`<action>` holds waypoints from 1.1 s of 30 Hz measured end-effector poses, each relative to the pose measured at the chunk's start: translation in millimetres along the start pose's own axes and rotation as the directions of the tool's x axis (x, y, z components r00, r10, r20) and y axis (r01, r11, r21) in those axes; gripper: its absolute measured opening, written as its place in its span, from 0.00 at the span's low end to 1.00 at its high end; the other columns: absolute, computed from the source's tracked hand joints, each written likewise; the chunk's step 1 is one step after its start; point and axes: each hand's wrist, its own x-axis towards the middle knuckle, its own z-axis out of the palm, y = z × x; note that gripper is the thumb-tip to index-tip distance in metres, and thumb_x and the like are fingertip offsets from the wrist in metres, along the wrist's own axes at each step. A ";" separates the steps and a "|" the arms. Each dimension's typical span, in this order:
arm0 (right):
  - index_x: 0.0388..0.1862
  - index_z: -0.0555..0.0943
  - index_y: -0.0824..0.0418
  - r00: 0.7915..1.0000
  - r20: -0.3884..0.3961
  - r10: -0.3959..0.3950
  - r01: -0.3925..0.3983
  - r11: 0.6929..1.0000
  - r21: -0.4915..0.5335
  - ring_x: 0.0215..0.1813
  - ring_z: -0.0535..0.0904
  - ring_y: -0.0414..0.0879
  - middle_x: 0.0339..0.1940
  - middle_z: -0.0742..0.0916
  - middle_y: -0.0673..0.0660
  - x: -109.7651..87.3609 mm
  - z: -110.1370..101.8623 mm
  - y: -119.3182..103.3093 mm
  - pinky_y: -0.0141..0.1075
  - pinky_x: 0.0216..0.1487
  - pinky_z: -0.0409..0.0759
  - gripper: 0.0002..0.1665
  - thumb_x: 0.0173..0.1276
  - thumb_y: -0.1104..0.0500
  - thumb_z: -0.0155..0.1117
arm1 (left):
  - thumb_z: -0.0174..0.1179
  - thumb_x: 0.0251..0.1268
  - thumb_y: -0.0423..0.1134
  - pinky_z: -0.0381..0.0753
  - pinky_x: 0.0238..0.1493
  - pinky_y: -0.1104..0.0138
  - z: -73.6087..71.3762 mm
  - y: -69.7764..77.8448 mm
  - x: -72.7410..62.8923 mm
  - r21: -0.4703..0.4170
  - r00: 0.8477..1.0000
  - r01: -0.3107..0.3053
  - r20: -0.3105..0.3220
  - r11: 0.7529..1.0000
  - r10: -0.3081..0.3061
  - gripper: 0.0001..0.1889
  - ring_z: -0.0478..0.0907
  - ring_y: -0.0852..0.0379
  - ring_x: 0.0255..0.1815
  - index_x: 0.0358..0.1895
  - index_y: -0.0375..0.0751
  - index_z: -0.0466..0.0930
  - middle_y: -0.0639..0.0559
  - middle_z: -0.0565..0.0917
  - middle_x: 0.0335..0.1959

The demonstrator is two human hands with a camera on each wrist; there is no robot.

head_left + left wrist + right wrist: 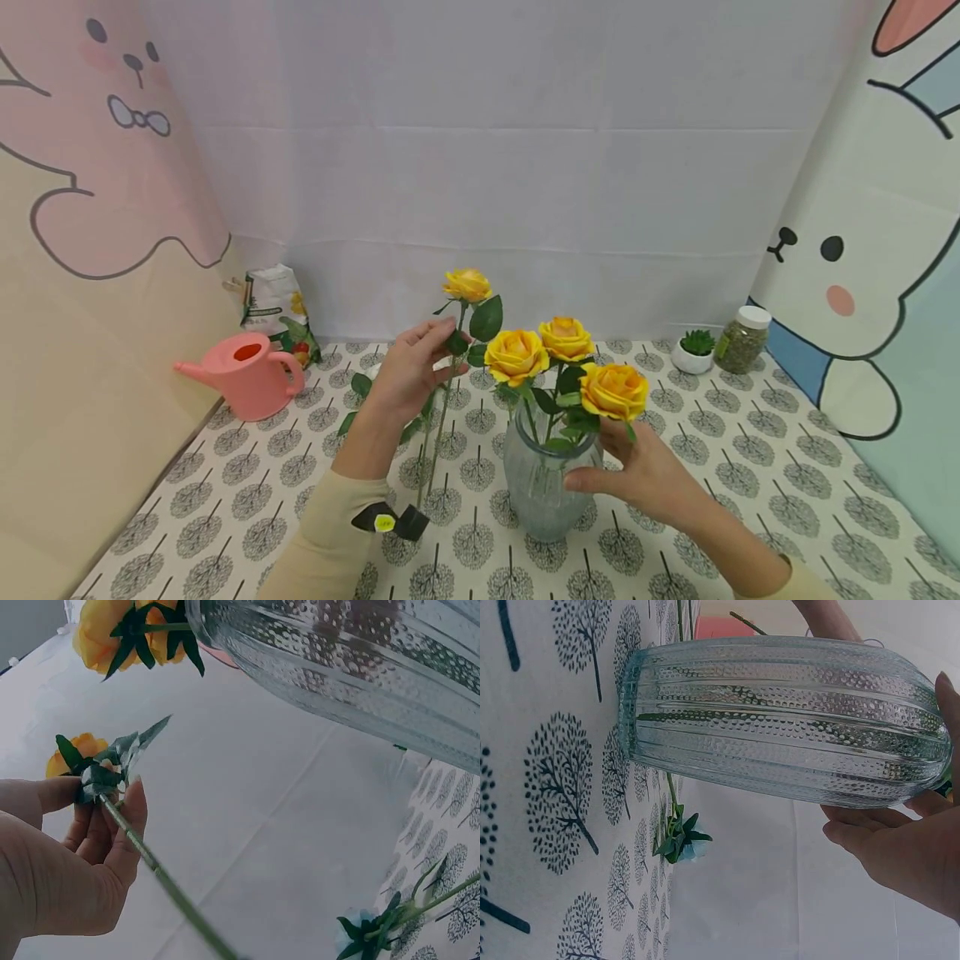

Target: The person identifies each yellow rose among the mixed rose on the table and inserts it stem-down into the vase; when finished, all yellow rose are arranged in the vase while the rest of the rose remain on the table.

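My left hand (405, 371) pinches the leafy upper stem of a yellow rose (467, 285), just under the bloom. This rose stands upright left of the glass vase (542, 492), its stem (161, 877) slanting down past the wrist. Three yellow roses fill the vase's mouth, the nearest rose (615, 392) leaning right. My right hand (652, 475) holds the vase near its neck, thumb in front and fingers partly hidden behind the glass. The ribbed, dimpled vase stands upright on the table. Beyond it, a pale blue flower (694, 849) with green leaves lies on the patterned cloth.
A pink watering can (258, 383) stands at the left, with a white printed bag (273, 296) behind it. At the back right are a small potted succulent (693, 352) and a white-lidded jar (742, 342). A pale curtain hangs behind the tree-patterned tablecloth (262, 500).
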 end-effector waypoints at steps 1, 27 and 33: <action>0.76 0.63 0.64 1.000 0.000 -0.002 0.002 1.000 0.000 0.73 0.64 0.65 0.70 0.75 0.61 0.0 0.0 0.1 0.57 0.69 0.61 0.45 0.64 0.63 0.74 | 0.55 0.77 0.39 0.84 0.49 0.57 1.4 2.4 -1.5 -0.023 1.000 -0.006 -0.010 1.000 0.006 0.10 0.79 0.56 0.41 0.36 0.46 0.84 0.52 0.84 0.38; 0.75 0.63 0.65 1.000 -0.011 -0.018 0.018 1.000 -0.011 0.72 0.65 0.66 0.70 0.76 0.62 0.6 0.3 0.2 0.58 0.69 0.61 0.45 0.62 0.64 0.74 | 0.65 0.66 0.29 0.79 0.46 0.69 11.3 35.2 -34.3 -0.284 0.966 -0.215 0.082 0.934 0.247 0.09 0.80 0.61 0.41 0.37 0.48 0.91 0.56 0.85 0.38; 0.75 0.63 0.65 1.000 -0.009 -0.019 0.019 1.000 -0.009 0.72 0.65 0.65 0.70 0.76 0.61 0.3 0.2 1.2 0.58 0.69 0.61 0.45 0.62 0.63 0.74 | 0.64 0.67 0.30 0.82 0.44 0.70 4.1 49.6 -49.2 -0.458 0.923 -0.288 0.101 0.841 0.371 0.06 0.81 0.59 0.43 0.38 0.38 0.90 0.51 0.83 0.44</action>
